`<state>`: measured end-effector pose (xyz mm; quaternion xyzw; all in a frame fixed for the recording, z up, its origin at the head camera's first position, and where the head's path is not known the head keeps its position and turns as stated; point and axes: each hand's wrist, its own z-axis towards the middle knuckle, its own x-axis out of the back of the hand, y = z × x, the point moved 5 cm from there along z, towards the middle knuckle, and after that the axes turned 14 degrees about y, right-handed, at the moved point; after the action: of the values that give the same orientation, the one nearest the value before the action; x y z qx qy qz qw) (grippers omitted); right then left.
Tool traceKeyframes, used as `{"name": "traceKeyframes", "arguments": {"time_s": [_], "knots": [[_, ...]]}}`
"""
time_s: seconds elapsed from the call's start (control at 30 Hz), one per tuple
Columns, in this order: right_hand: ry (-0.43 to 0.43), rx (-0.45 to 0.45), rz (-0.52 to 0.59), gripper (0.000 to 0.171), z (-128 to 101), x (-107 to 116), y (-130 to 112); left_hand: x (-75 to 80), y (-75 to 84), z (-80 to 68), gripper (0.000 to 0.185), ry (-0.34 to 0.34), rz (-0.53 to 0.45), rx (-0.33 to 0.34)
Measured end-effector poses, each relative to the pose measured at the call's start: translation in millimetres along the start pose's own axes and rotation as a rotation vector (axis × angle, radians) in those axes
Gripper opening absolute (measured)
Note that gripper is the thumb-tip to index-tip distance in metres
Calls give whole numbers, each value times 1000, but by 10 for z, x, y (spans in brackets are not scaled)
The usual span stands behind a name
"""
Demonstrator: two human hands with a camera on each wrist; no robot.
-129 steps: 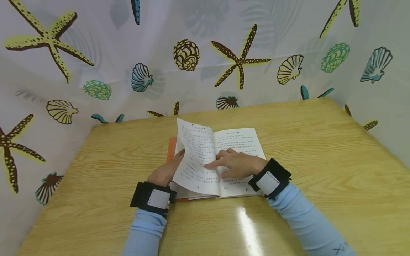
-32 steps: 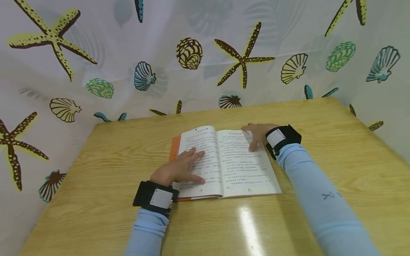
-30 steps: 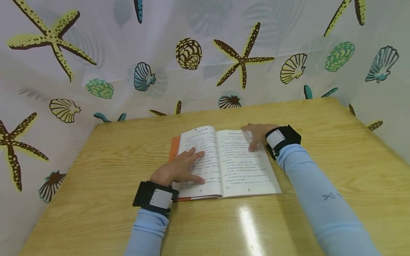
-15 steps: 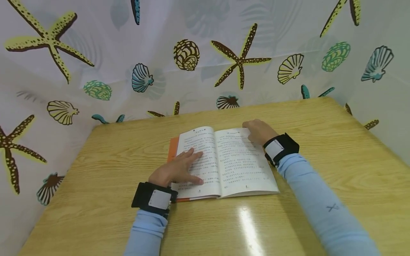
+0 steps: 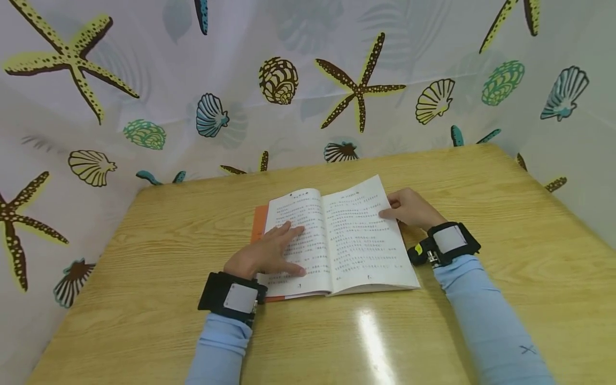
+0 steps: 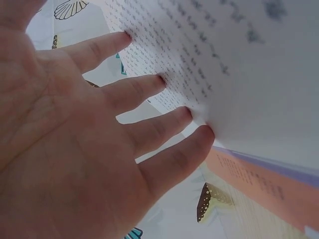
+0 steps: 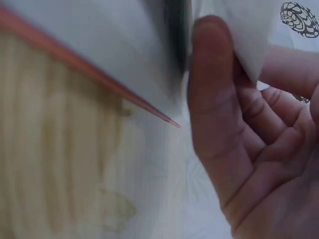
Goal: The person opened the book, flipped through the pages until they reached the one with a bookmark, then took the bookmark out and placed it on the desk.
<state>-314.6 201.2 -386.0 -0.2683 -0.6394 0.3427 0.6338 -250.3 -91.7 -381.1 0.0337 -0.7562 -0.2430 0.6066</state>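
An open book point(image 5: 308, 214) with printed pages and an orange cover flap lies on the table. My left hand point(image 5: 267, 254) rests spread on its left page. The left wrist view shows those fingertips point(image 6: 174, 159) touching the paper, with the orange flap point(image 6: 264, 184) below. At the right edge, my right hand point(image 5: 411, 208) pinches a page point(image 5: 361, 224) whose upper outer corner is raised. Up close in the right wrist view, the thumb point(image 7: 212, 84) presses that page point(image 7: 254, 35) against curled fingers. How many sheets it holds I cannot tell.
The wooden table point(image 5: 178, 240) reaches back to a white curtain point(image 5: 163, 80) printed with starfish and shells. Both wrists wear black straps point(image 5: 454, 243) over light blue sleeves point(image 5: 488, 310). Light glares on the table in front of the book.
Earlier the left hand was behind a turning page; now it lies on the left page. My right hand moved from the right page to its outer edge, where the page's corner has risen.
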Motion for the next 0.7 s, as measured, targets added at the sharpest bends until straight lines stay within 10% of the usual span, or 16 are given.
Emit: {"name": "traceKeyframes", "arguments": {"time_s": [0.27, 0.5, 0.7], "knots": [[-17, -15, 17, 31, -57, 14, -3, -15, 21, -3, 96, -9, -5, -8], [-363, 34, 405, 86, -170, -125, -301, 2, -11, 2, 96, -5, -1, -19], [-520, 113, 286, 92, -270, -386, -605, -10, -22, 15, 96, -2, -3, -22]]}}
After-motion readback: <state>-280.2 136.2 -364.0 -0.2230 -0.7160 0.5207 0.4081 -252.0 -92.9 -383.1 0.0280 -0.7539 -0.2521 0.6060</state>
